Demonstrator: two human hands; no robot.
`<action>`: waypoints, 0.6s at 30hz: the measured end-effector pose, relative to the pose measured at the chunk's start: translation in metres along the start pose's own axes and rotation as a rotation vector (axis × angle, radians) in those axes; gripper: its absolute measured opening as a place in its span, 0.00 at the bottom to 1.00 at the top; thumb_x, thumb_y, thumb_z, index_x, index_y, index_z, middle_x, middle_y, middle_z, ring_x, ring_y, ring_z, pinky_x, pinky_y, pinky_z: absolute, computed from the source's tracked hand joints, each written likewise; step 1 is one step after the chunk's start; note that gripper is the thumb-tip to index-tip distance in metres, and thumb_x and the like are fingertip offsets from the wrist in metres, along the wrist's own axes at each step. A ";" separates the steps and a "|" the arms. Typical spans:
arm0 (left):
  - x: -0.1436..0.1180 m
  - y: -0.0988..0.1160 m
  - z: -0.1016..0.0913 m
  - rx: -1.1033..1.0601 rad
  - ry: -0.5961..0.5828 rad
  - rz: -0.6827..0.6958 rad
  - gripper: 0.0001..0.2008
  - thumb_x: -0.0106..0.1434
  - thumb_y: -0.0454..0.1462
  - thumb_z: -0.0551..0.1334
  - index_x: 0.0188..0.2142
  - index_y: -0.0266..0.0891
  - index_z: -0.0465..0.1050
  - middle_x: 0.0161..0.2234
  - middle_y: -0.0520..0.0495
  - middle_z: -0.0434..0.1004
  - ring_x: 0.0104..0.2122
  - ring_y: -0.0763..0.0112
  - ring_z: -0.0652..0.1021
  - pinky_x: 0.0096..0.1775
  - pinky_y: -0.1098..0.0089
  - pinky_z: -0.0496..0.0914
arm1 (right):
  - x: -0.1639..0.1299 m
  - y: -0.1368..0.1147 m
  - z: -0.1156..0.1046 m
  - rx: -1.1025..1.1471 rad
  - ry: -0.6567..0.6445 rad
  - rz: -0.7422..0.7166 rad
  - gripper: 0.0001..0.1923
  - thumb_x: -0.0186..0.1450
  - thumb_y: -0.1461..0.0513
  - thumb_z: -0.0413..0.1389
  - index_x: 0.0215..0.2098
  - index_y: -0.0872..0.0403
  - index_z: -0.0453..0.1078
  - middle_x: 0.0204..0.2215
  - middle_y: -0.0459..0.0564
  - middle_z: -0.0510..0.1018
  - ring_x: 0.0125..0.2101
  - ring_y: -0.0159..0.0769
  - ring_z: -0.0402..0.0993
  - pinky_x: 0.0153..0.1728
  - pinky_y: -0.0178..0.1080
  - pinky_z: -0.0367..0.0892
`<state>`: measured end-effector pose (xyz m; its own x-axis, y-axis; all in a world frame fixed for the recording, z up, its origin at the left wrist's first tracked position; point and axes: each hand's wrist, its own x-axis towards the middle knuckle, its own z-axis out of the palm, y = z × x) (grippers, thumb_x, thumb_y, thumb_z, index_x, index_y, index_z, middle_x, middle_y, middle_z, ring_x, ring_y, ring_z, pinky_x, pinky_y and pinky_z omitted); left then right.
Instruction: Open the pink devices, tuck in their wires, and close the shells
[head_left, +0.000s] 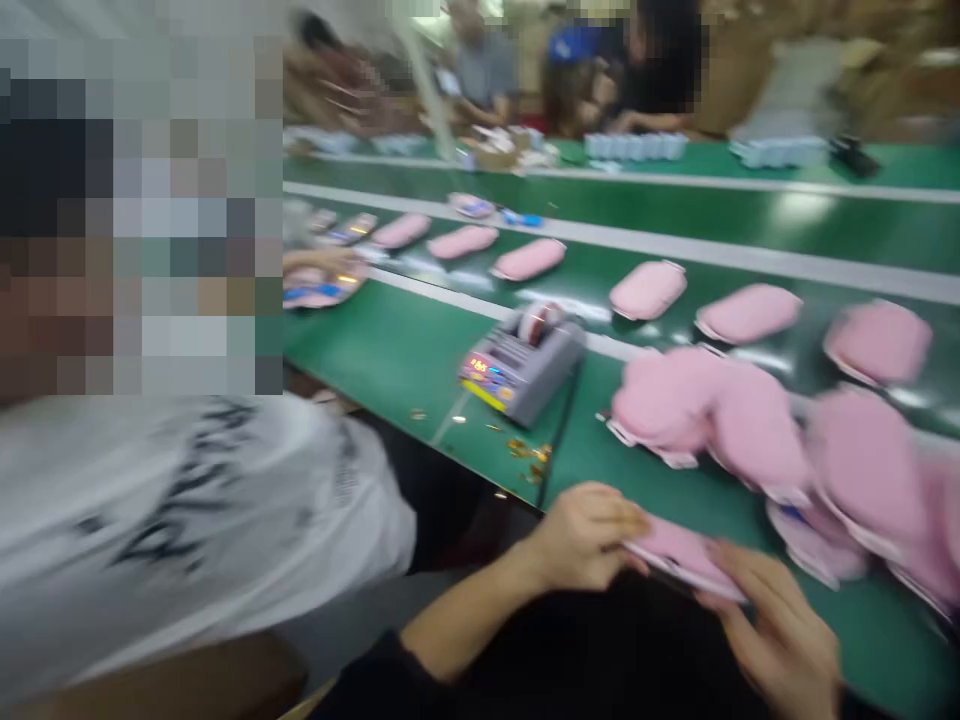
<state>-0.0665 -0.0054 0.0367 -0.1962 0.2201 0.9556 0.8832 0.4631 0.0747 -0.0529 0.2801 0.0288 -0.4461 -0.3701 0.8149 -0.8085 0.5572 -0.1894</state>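
Pink soft case [679, 556] held at the near edge of the green table [390, 360], spanning between both hands, long axis running from upper left down to lower right. Left hand [585, 535] clenched around the left end, knuckles up; right hand [780, 625] gripping the lower right end with fingers flat along the edge. Equally near to both, so neither leads. Just beyond the case, a heap of pink cases [780, 430]; left of that heap, a grey tape dispenser [521, 362]; motion blur throughout

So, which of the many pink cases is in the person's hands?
The pink case at the table's near edge, gripped between left hand and right hand; the others lie untouched.
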 end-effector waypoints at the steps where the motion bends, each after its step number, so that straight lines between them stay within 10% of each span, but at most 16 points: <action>1: 0.000 0.005 0.000 -0.043 -0.013 -0.064 0.13 0.77 0.45 0.63 0.46 0.38 0.79 0.42 0.50 0.88 0.43 0.75 0.87 0.54 0.68 0.78 | 0.013 -0.019 -0.003 -0.002 0.012 -0.040 0.10 0.72 0.63 0.65 0.51 0.53 0.81 0.47 0.50 0.84 0.46 0.30 0.82 0.49 0.36 0.75; 5: 0.000 -0.006 -0.001 -0.147 -0.078 -0.166 0.11 0.71 0.32 0.70 0.52 0.36 0.81 0.47 0.43 0.88 0.48 0.68 0.86 0.62 0.65 0.74 | 0.045 -0.030 0.007 0.006 0.076 0.044 0.13 0.74 0.54 0.64 0.49 0.55 0.77 0.45 0.47 0.84 0.44 0.27 0.80 0.47 0.34 0.74; 12: 0.027 0.000 -0.014 0.063 -0.373 0.004 0.12 0.76 0.39 0.66 0.56 0.38 0.78 0.51 0.50 0.87 0.48 0.66 0.86 0.58 0.62 0.76 | 0.038 -0.035 0.000 0.001 -0.077 0.053 0.13 0.75 0.59 0.64 0.55 0.56 0.76 0.53 0.47 0.82 0.54 0.29 0.78 0.58 0.38 0.72; 18: 0.025 0.011 0.002 -0.006 -0.266 0.012 0.13 0.69 0.30 0.71 0.53 0.32 0.80 0.48 0.44 0.87 0.46 0.64 0.86 0.55 0.62 0.77 | 0.043 -0.043 0.016 0.015 0.072 0.031 0.08 0.71 0.64 0.66 0.49 0.55 0.77 0.48 0.45 0.83 0.46 0.29 0.77 0.46 0.39 0.68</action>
<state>-0.0631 0.0072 0.0611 -0.2901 0.4440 0.8478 0.8884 0.4543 0.0661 -0.0439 0.2282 0.0634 -0.4428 -0.2979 0.8457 -0.8006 0.5561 -0.2232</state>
